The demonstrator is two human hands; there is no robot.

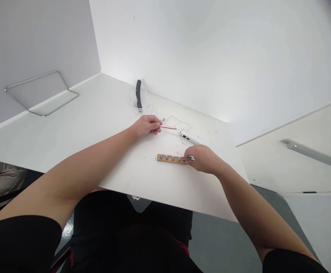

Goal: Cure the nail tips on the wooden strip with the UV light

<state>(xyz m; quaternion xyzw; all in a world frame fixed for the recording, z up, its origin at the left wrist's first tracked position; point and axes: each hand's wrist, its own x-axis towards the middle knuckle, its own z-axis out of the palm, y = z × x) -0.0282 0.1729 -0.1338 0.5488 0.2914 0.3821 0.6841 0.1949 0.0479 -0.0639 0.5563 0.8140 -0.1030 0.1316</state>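
Observation:
My left hand (146, 125) is closed in a pinch on a thin pink stick (169, 127) that points right over the white table (97, 125). My right hand (203, 158) is closed at the right end of a small wooden strip (171, 159) studded with several round metal heads; its fingertips pinch a small metal piece there that is too small to name. The strip lies flat on the table between my hands. A white pen-like tool (187, 136) with a thin white cord lies just beyond the strip.
A black-handled tool (138, 94) leans at the back by the white wall. A bent metal wire frame (42, 93) stands at the far left. A white drawer unit with a metal handle (313, 153) is to the right. Small scraps dot the tabletop.

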